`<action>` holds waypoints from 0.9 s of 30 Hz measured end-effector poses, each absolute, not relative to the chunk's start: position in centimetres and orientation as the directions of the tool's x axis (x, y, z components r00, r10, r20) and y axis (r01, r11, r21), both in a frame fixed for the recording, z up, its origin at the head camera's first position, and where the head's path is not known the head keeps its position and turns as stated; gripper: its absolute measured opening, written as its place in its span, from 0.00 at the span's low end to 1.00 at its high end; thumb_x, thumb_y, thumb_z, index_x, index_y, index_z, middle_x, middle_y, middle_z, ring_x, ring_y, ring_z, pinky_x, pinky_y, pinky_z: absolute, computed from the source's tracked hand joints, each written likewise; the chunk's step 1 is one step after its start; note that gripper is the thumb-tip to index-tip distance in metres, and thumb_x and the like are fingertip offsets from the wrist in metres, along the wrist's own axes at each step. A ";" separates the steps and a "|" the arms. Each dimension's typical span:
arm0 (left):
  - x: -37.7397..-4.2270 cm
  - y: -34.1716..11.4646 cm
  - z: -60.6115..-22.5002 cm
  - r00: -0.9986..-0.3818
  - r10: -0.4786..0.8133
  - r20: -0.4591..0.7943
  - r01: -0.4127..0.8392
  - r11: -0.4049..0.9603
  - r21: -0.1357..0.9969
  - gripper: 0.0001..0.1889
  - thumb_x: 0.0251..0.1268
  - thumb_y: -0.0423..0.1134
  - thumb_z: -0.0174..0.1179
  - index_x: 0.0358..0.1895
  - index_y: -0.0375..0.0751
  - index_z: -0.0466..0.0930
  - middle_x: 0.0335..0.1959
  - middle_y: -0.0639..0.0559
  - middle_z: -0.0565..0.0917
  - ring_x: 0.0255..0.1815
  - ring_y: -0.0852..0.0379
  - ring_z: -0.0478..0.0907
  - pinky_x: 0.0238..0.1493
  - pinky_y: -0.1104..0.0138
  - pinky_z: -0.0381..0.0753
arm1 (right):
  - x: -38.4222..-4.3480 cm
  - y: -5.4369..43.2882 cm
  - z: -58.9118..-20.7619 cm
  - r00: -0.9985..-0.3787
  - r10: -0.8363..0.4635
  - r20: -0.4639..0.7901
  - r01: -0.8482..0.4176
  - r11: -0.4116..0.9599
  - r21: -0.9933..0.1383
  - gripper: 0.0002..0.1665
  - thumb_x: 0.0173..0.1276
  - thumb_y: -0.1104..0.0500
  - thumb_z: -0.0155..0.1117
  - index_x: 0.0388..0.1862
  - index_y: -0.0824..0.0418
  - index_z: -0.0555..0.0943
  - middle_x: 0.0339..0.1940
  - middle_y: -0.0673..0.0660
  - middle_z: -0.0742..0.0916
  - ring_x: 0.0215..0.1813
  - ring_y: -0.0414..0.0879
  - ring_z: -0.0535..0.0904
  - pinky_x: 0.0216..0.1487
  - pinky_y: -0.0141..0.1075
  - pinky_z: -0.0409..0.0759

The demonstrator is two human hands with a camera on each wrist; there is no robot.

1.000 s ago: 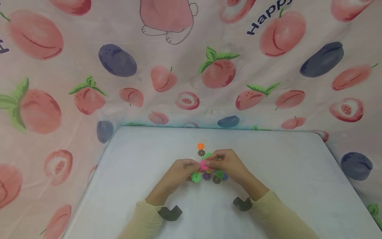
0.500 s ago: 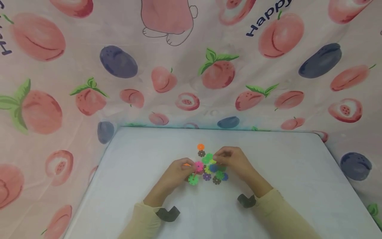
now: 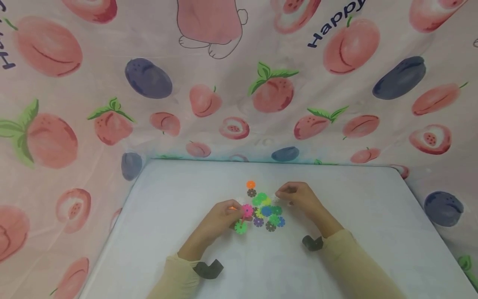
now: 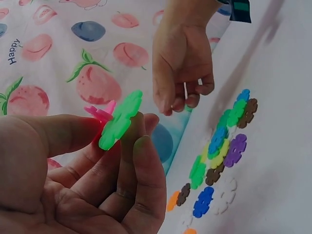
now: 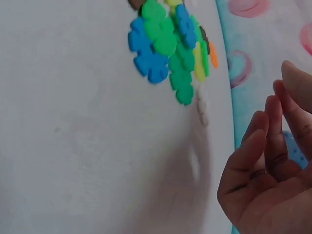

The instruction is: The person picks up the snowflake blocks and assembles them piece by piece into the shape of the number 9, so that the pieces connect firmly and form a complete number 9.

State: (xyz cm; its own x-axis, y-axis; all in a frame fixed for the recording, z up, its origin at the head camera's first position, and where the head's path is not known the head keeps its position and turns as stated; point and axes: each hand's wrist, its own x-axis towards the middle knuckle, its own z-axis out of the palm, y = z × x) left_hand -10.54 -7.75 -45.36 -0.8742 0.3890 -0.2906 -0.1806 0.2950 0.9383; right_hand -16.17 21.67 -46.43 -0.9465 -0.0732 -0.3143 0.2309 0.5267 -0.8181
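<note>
The left hand (image 3: 222, 218) has a narrow grip, with thumb and fingers pinching a pink flower piece (image 3: 247, 210) that is joined to a green flower piece (image 3: 240, 227). They are just left of the pile. In the left wrist view the thumb and the green piece hide part of the pink one, so how they fit together is hard to see. An orange piece (image 3: 232, 207) peeks out behind this hand, mostly covered.

The right hand (image 3: 300, 197) is up at the far right of the pile. Its grip is narrow and bare, thumb tip close to the fingers. The right wrist view cuts off part of this hand, and the pile's top too.

In the pile on the white worktop (image 3: 168, 249), flower pieces lie on each other, so some are part hidden. A blue piece (image 3: 266, 211) sits in the middle, with a purple piece (image 3: 258, 222) on the near side. A see-through piece (image 4: 225, 196) is hard to spot. At the far end is a bright orange piece (image 3: 250, 184). Behind, the fruit cloth (image 3: 231, 104) has a rabbit drawing (image 3: 209, 20) cut off at the top.
</note>
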 end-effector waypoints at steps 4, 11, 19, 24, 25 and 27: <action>-10.4 -7.7 -45.5 -0.869 0.404 -0.287 -0.179 0.285 0.942 0.10 0.74 0.45 0.58 0.45 0.41 0.80 0.42 0.45 0.91 0.32 0.57 0.79 0.39 0.62 0.76 | -16.7 21.9 -47.3 -0.946 -0.046 -0.320 0.235 0.584 -0.777 0.15 0.67 0.47 0.72 0.45 0.55 0.87 0.49 0.55 0.88 0.50 0.51 0.79 0.46 0.41 0.83; -10.3 -7.8 -45.8 -0.862 0.422 -0.280 -0.165 0.290 0.943 0.09 0.75 0.44 0.57 0.44 0.41 0.79 0.45 0.43 0.91 0.33 0.57 0.79 0.43 0.58 0.79 | -17.1 22.1 -48.6 -0.944 -0.046 -0.328 0.212 0.677 -0.705 0.19 0.66 0.46 0.72 0.52 0.52 0.87 0.52 0.56 0.88 0.61 0.55 0.80 0.64 0.52 0.77; -10.4 -7.8 -46.0 -0.856 0.438 -0.274 -0.170 0.262 0.950 0.11 0.75 0.44 0.57 0.44 0.39 0.78 0.45 0.47 0.91 0.32 0.57 0.78 0.40 0.61 0.75 | -17.6 21.5 -49.1 -0.939 -0.074 -0.336 0.164 0.763 -0.625 0.20 0.64 0.48 0.74 0.52 0.51 0.83 0.40 0.55 0.84 0.44 0.50 0.78 0.47 0.43 0.77; -10.7 -7.7 -46.2 -0.860 0.419 -0.291 -0.184 0.277 0.943 0.11 0.73 0.45 0.58 0.44 0.41 0.80 0.41 0.48 0.92 0.28 0.58 0.74 0.32 0.66 0.70 | -17.9 21.1 -49.0 -0.939 -0.115 -0.323 0.102 0.805 -0.584 0.18 0.65 0.52 0.74 0.51 0.53 0.80 0.37 0.55 0.82 0.40 0.49 0.76 0.41 0.40 0.74; -10.7 -7.7 -46.2 -0.860 0.419 -0.293 -0.186 0.278 0.943 0.11 0.73 0.45 0.59 0.44 0.41 0.80 0.41 0.47 0.92 0.28 0.58 0.73 0.32 0.66 0.69 | -17.9 21.0 -49.0 -0.940 -0.117 -0.322 0.096 0.812 -0.576 0.18 0.65 0.52 0.74 0.50 0.53 0.80 0.37 0.55 0.81 0.40 0.49 0.76 0.41 0.40 0.74; -10.8 -7.6 -46.1 -0.860 0.417 -0.295 -0.188 0.279 0.942 0.11 0.73 0.45 0.59 0.44 0.41 0.80 0.41 0.45 0.91 0.28 0.59 0.73 0.31 0.67 0.69 | -17.8 20.9 -49.0 -0.939 -0.107 -0.326 0.102 0.820 -0.563 0.18 0.65 0.51 0.74 0.49 0.55 0.80 0.36 0.55 0.81 0.40 0.49 0.76 0.41 0.41 0.75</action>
State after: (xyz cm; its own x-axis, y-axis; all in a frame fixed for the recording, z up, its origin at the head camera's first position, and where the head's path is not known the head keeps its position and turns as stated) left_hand -10.79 -7.64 -46.15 -0.8597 0.4171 -0.2949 -0.1878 0.2786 0.9418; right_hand -17.84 20.91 -48.98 -0.9393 -0.1070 -0.3260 0.1021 0.8198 -0.5634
